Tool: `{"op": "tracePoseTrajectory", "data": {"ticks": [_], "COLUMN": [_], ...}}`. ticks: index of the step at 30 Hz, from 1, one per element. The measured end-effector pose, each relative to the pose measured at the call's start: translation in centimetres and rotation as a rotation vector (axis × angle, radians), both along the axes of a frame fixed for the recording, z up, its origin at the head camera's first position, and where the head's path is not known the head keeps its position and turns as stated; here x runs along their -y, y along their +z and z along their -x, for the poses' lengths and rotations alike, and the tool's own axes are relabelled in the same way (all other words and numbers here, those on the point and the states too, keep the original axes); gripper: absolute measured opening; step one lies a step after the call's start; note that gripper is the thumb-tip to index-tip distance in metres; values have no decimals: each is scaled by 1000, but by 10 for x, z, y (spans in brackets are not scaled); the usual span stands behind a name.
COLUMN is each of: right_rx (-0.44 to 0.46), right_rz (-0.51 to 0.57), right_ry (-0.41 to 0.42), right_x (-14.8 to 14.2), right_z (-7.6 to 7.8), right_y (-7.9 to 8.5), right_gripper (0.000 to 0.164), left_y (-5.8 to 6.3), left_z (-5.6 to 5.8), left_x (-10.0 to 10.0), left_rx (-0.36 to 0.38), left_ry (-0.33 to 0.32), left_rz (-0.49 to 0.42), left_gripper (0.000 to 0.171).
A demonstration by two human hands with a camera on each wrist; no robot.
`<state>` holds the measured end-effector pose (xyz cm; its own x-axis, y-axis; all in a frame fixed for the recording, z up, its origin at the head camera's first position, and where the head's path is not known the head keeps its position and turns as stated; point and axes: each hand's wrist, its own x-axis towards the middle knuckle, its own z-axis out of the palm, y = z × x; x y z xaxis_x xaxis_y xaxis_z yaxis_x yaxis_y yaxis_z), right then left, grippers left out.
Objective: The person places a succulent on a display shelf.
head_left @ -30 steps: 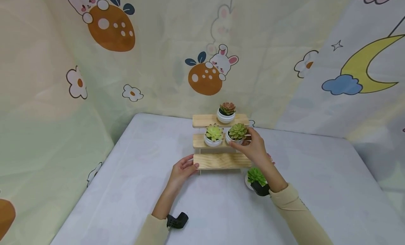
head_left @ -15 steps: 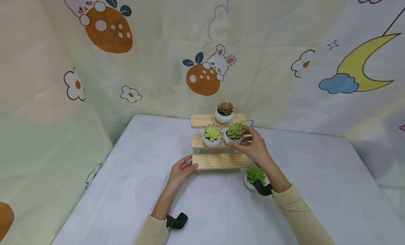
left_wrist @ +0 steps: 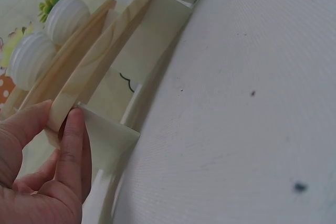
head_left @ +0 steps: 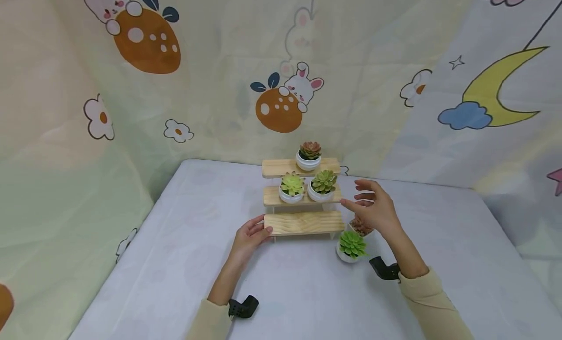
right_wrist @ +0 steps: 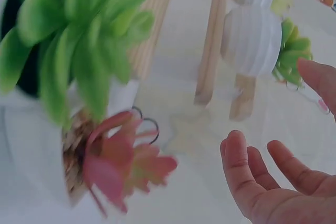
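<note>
The left hand (head_left: 250, 236) is gripping the stand (head_left: 303, 223) by its bottom shelf at the counter's far edge. The right hand (head_left: 373, 209), released, is hovering beside the shelved pot (head_left: 322, 186); the next pickup would call for reaching down to the green pot (head_left: 350, 246) on the counter.

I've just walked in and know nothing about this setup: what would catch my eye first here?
Probably the three-step wooden stand at the table's middle, with three small potted succulents on its upper steps. The left hand holds the bottom step's left end, while the right hand hovers open beside the middle step, above two more pots on the table.
</note>
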<state>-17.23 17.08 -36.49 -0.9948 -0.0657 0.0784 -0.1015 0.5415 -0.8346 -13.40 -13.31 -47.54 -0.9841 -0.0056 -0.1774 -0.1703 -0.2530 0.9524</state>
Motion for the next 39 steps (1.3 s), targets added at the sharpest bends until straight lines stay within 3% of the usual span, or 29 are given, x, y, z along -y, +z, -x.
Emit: {"op": "tracePoseTrajectory", "data": {"ticks": [9,13,16,21,25,31,39], "right_rx": [3,-1,34,74,102,157,238], "right_rz": [-17,-16,-23,-62,-85,-69,-5], "right_ry": [-58,-85,-112,-172,-166,-147,-93], "right_x": [-31,-43,-62,-100,-112,-97,-66], "right_z": [-11,-15,-12,2,1,-14,-32], "right_y": [-8,-20,-48,-117,-141,-131,-92], "right_gripper": [67,64,66,74,79,80,73], "left_y": [1,1,1,2,2,2,2], "left_z": [0,0,0,0,0,2,-1], "left_x": [0,0,0,0,0,1,0], "left_rx": [20,19,21,25,26,22,27], "left_ry": [5,9,10,13,12,14,1], "left_rz": [3,4,9,18,17,23,19], "left_gripper": [51,51,51,51,51,51,52]}}
